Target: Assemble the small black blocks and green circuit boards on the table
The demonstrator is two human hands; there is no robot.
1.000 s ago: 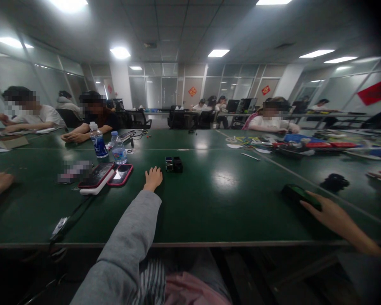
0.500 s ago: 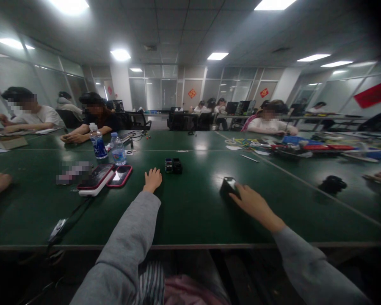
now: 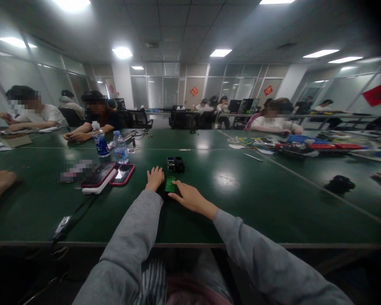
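A flat green circuit board (image 3: 170, 184) is in front of me, just right of my left hand. My right hand (image 3: 190, 197) grips it from the right, the fingers on its right edge and the thumb at its lower corner. Whether the board touches the tabletop I cannot tell. My left hand (image 3: 154, 178) rests palm down on the green table (image 3: 257, 212), fingers apart, holding nothing. Just beyond both hands, two small dark box-shaped devices (image 3: 175, 164) stand side by side.
To the left are phones (image 3: 122, 174), a white power bank (image 3: 97, 186), two water bottles (image 3: 120, 148) and a cable (image 3: 78, 207). A black object (image 3: 340, 184) and a pile of wires and tools (image 3: 305, 146) are on the right. Other people sit around the table.
My right hand has moved left with the board, from the right side of the table to beside my left hand. The board's green face now shows. My left hand stays in place.
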